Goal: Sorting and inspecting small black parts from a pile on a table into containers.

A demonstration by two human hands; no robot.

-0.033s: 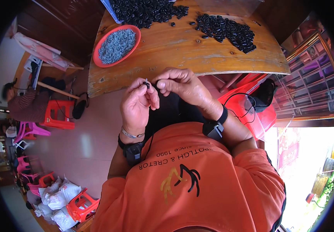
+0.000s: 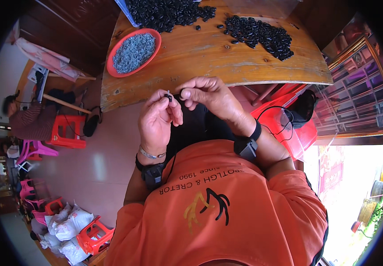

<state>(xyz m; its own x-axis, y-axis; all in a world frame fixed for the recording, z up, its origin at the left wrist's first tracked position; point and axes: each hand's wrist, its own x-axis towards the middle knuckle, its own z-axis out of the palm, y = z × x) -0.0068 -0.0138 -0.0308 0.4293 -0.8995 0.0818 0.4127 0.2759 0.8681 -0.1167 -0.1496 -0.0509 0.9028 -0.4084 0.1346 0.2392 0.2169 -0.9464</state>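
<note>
Just off the table's near edge, my left hand (image 2: 157,122) is closed, palm turned up. Between its thumb and forefinger sits a small black plastic piece (image 2: 168,97), with a thin metal tip poking up from it. Close by on the right, my right hand (image 2: 213,98) pinches another small dark piece (image 2: 182,94), mostly covered by the fingers. A narrow gap separates the two hands. On the wooden table (image 2: 200,62) beyond them, a red bowl (image 2: 111,66) holds many small silvery screws (image 2: 134,52).
A large heap of black oval pieces (image 2: 165,13) lies at the back; a smaller pile (image 2: 262,37) is to its right. Red stools (image 2: 67,131) and white sacks (image 2: 74,224) stand on the left floor. Another person (image 2: 31,117) sits far left. A red chair (image 2: 282,119) stands right.
My right hand has shifted very slightly, its fingertips a touch lower. My left hand keeps its place and its hold on the black piece.
</note>
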